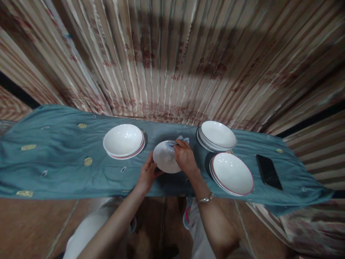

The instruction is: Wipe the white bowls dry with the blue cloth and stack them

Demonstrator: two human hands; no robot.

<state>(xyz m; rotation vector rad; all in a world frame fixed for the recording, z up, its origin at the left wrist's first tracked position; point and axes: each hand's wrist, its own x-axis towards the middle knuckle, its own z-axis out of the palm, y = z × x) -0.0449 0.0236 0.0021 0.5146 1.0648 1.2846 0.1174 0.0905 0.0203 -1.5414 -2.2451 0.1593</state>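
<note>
A white plate point(165, 158) is held tilted above the blue cloth-covered table point(59, 169). My left hand point(147, 174) grips its lower left edge. My right hand point(184, 155) presses a small light-blue cloth point(182, 139) against the plate's upper right part. A bracelet sits on my right wrist.
A stack of white bowls with a red rim point(123, 141) stands to the left. On the right are a stack of white plates point(217, 135) and a stack of red-rimmed bowls point(231, 173). A black phone point(268, 171) lies at far right. A striped curtain hangs behind the table.
</note>
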